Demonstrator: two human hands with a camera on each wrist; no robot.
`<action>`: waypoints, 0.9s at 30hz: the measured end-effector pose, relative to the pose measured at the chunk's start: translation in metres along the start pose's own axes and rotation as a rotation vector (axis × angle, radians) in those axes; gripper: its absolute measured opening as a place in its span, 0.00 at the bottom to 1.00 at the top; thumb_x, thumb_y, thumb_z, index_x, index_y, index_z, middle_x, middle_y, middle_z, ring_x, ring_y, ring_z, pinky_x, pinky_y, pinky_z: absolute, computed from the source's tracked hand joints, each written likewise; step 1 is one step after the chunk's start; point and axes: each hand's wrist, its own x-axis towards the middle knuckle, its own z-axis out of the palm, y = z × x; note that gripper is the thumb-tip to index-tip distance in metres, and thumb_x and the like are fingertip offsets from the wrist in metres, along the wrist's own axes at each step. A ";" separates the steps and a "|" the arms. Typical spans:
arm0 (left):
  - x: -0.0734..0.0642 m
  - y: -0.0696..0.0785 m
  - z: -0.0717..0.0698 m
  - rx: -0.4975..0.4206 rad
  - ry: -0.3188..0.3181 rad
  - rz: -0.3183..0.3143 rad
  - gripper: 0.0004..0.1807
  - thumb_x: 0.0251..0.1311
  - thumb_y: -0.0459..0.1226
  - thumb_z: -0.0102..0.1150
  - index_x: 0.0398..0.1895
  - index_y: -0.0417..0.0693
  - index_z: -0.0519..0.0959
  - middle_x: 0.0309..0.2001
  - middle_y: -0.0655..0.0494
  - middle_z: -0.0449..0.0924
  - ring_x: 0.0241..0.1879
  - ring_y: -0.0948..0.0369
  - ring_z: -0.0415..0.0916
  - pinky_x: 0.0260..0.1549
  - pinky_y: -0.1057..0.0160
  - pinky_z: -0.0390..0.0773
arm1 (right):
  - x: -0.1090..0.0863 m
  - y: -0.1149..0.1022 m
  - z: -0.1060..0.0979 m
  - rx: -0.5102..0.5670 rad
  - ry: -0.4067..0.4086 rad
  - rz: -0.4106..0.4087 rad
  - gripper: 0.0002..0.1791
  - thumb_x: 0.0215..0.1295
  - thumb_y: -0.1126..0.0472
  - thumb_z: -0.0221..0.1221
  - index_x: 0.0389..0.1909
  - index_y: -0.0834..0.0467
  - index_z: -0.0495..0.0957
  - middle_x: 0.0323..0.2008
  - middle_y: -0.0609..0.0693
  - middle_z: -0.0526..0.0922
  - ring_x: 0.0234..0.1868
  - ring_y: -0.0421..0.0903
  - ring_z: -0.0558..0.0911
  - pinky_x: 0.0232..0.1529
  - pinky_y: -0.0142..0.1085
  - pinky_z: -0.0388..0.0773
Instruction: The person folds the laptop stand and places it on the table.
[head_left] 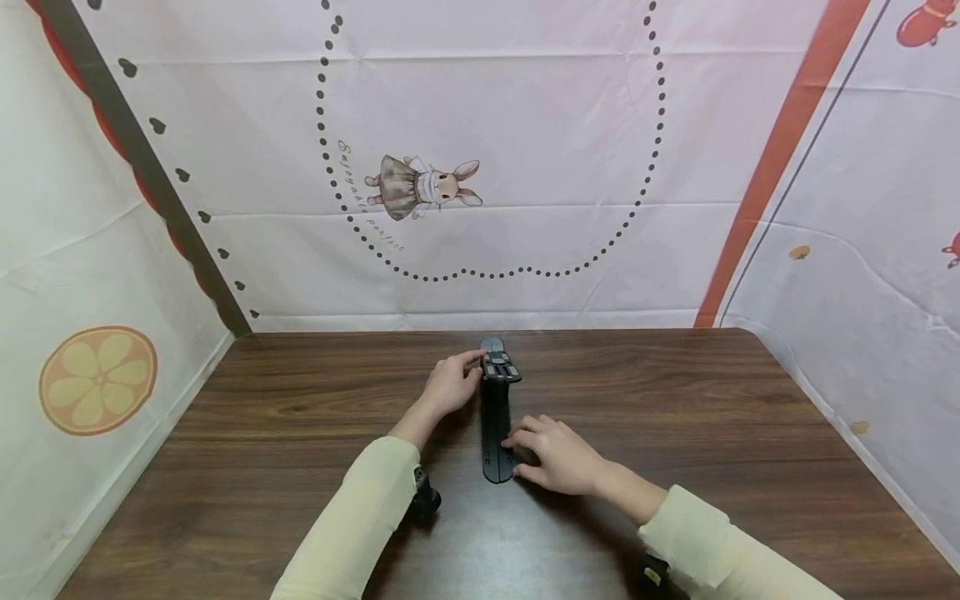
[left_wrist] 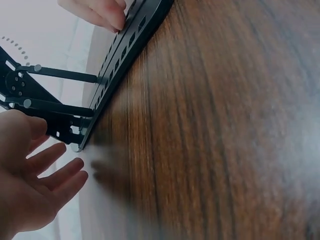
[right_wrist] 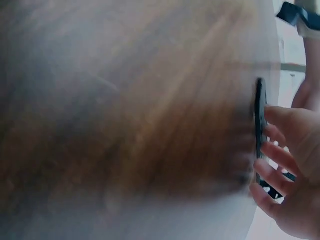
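Observation:
A black folding stand (head_left: 496,417) stands on the table, its long slotted base (left_wrist: 131,47) pointing away from me. Two thin struts (left_wrist: 62,74) join the base to a raised upper plate (head_left: 501,365) near the far end. My left hand (head_left: 450,383) is at the left side of that plate, pinching its edge between thumb and index finger while the other fingers spread loosely. Lower down, my right hand (head_left: 558,457) touches the right side of the base near its close end with loosely bent fingers. Its thumb (right_wrist: 280,117) lies at the base's edge.
The stand is on a dark wooden table (head_left: 315,392) with a glossy grain. Printed white cloth (head_left: 540,150) hangs behind the table and along both sides. Black wrist cameras (head_left: 424,495) are strapped at the sleeves.

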 end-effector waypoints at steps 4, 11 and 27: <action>-0.003 -0.001 -0.003 0.000 -0.038 0.011 0.23 0.66 0.38 0.47 0.65 0.52 0.66 0.29 0.52 0.77 0.11 0.63 0.63 0.15 0.66 0.66 | 0.002 0.006 -0.005 0.110 -0.003 0.024 0.17 0.59 0.57 0.60 0.49 0.55 0.77 0.46 0.48 0.77 0.47 0.45 0.76 0.45 0.42 0.74; -0.013 -0.004 -0.011 0.013 -0.031 0.024 0.24 0.65 0.37 0.49 0.65 0.51 0.65 0.40 0.41 0.80 0.32 0.53 0.77 0.36 0.54 0.75 | 0.009 0.019 -0.010 0.272 0.117 0.080 0.18 0.59 0.62 0.60 0.50 0.62 0.75 0.47 0.53 0.79 0.47 0.49 0.79 0.46 0.42 0.76; -0.034 0.005 -0.009 -0.184 0.127 0.034 0.14 0.56 0.35 0.61 0.46 0.44 0.79 0.43 0.50 0.82 0.41 0.55 0.80 0.41 0.58 0.78 | 0.035 0.033 -0.004 0.469 0.294 0.419 0.19 0.60 0.62 0.59 0.52 0.59 0.73 0.48 0.55 0.80 0.46 0.51 0.81 0.46 0.42 0.77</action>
